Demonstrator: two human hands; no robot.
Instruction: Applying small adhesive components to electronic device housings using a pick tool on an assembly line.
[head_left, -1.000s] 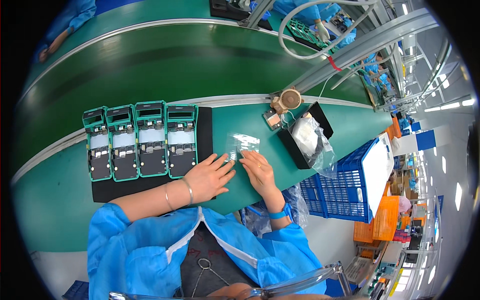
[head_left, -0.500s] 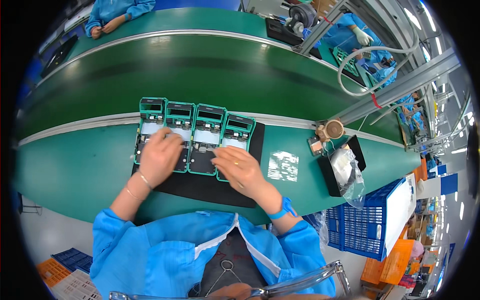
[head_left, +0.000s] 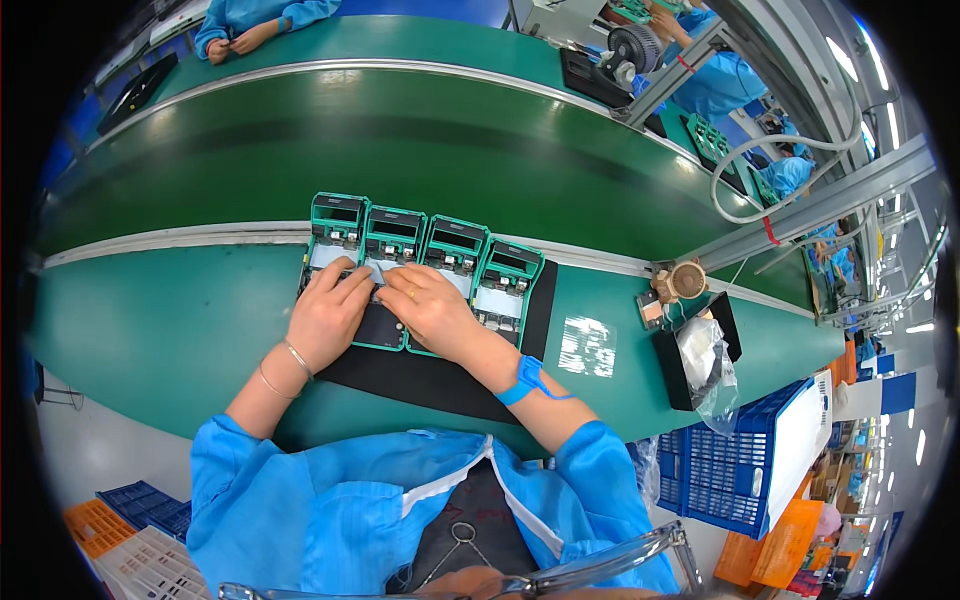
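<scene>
Several green-framed device housings [head_left: 380, 330] lie side by side on a black mat [head_left: 420, 385]. Each has a small window at its far end, pale strips and metal parts across the middle, and a dark panel nearer me. My left hand [head_left: 330, 308] and my right hand [head_left: 432, 308] meet over the second housing from the left, fingers bent and fingertips almost touching. Between the fingertips shows a small pale bluish piece [head_left: 376, 272], too small to name. My hands hide part of the left housings. A blue wrist strap [head_left: 527, 380] circles my right wrist.
Right of the mat lies a clear glossy sheet [head_left: 587, 346]. Beyond it are a small brown round device [head_left: 688, 280] and a black box [head_left: 680, 372] with plastic bags. A blue crate [head_left: 720, 455] stands off the right edge. Across the green conveyor belt [head_left: 350, 150] a person's hands [head_left: 235, 42] rest.
My hands have come together over the second housing; the right hand has moved left from the right-hand housings. The whole view has shifted slightly, so the housings appear further right.
</scene>
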